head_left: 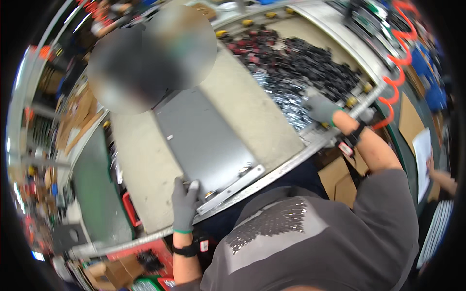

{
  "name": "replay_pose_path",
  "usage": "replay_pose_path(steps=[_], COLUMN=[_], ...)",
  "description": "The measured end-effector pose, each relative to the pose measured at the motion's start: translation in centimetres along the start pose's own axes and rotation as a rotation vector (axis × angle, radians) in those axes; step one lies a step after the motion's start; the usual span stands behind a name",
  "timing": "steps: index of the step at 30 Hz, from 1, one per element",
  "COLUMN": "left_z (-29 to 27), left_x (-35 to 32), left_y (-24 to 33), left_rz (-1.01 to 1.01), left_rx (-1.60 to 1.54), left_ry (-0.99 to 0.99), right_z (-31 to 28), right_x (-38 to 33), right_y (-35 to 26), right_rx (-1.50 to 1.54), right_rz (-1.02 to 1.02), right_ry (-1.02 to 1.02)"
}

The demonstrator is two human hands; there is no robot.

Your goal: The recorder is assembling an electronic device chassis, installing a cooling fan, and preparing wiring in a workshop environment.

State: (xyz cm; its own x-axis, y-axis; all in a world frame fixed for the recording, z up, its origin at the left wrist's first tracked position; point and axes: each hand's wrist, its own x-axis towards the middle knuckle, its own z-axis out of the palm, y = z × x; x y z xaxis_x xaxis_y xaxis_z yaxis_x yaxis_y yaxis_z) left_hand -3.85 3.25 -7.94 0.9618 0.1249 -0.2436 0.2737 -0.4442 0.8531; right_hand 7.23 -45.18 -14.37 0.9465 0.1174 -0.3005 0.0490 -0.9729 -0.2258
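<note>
A long dark grey metal panel [206, 138] lies across the pale tabletop, with a light metal strip [233, 189] along its near end. Small round fittings sit beside the strip near both corners. My left hand [185, 203], in a grey glove, is at the panel's near left corner. Its thumb and fingers are bent together around something small and dark that I cannot make out. Over at the right, my gloved right hand [321, 107] reaches onto a heap of shiny metal parts [290, 104]. Blur and the heap hide its fingertips.
Black and red small parts [310, 56] are piled beyond the shiny ones. A metal rail [286, 169] edges the table in front of me. Red coiled hose [395, 77] hangs at the right. A green-topped surface [99, 194] adjoins at left. Another person's hand [431, 165] is at far right.
</note>
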Motion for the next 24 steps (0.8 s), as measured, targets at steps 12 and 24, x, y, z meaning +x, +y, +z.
replay_pose_path(steps=[12,24], left_z=[-16.2,-14.4], left_x=[1.2,2.8], left_y=[-8.5,-8.9], left_rz=[-0.207,-0.334], left_rx=[0.988,0.850], left_ry=[0.640,0.505], right_z=[0.1,-7.0], right_x=[0.9,-1.2], right_y=[2.6,-10.3], right_rx=[0.019,0.737], right_rz=[0.049,-0.137], right_ry=[0.097,0.061])
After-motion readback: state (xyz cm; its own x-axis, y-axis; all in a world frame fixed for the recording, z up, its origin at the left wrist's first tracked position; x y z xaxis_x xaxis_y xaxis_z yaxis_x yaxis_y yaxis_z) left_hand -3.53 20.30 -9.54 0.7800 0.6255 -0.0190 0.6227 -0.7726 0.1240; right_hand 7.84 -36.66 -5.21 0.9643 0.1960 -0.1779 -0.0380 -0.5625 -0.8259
